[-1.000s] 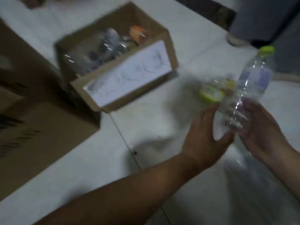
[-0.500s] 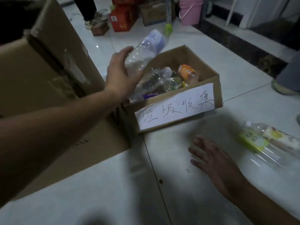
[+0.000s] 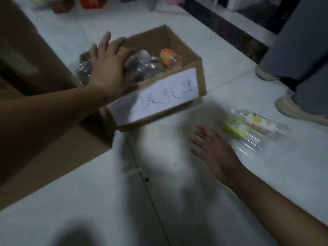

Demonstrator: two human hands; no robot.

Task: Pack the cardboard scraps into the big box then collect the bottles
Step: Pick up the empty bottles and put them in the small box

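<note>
A small cardboard box [image 3: 199, 75] with a white handwritten label stands on the floor, holding several clear plastic bottles [image 3: 147, 68] and an orange-labelled one [image 3: 169, 56]. My left hand [image 3: 108, 66] hovers over the box's left end with fingers spread, palm down on the bottles. My right hand [image 3: 211, 148] is flat and open just above the floor, right of the box. Two clear bottles lie on the tiles beyond its fingers: one with a yellow-green label [image 3: 236, 129], one with a white label [image 3: 260, 122].
The big cardboard box [image 3: 35, 142] fills the left side, its flap raised behind my left arm. A person's grey trouser legs and pale shoes [image 3: 291, 110] stand at the right. Red and pink containers sit far back on the white tiles.
My left hand has let go of the clear bottle it held over the small box and now rests spread on the bottles there. The right hand stays open near the floor bottles.
</note>
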